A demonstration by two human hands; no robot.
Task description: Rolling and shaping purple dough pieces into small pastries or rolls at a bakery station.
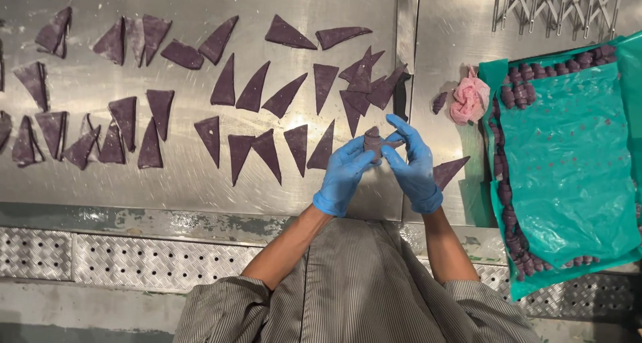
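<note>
Both my hands wear blue gloves and meet over the steel table [187,176]. My left hand [342,174] and my right hand [413,162] together pinch a piece of purple dough [374,142], partly folded between the fingertips. Several flat purple dough triangles [254,89] lie spread over the table to the left and behind my hands. One more triangle [448,171] lies just right of my right wrist.
A tray covered with green plastic film [568,162] stands at the right, with rolled purple pieces [506,202] along its edges. A crumpled pink cloth [469,99] and a black-handled tool [400,92] lie near the table seam. A metal lattice cutter [558,5] lies at the back right.
</note>
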